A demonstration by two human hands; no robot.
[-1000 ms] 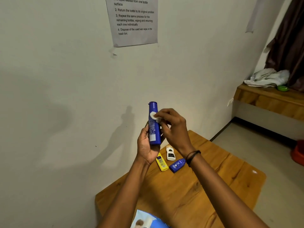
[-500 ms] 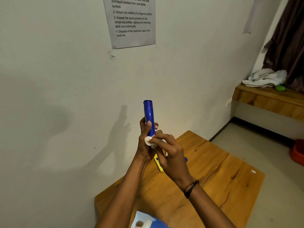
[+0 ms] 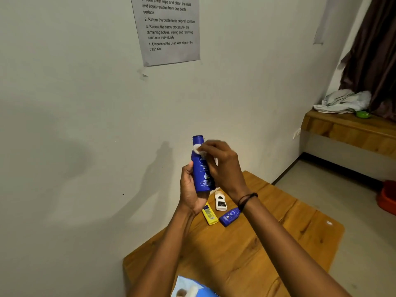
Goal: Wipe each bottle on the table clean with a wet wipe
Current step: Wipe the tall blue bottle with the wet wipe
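Well, slim blue bottle (image 3: 202,179), crumpled wipe (image 3: 196,147).

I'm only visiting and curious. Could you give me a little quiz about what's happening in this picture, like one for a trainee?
1. True or false: the left hand holds the tall blue bottle with its cap on top.
2. Where does the right hand press the wipe? A. near the bottle's cap. B. on the bottle's base. C. on the wall.
3. How many bottles lie on the table?

Key: 1 true. 2 A. 3 three: the yellow bottle, the white bottle and the small blue bottle.
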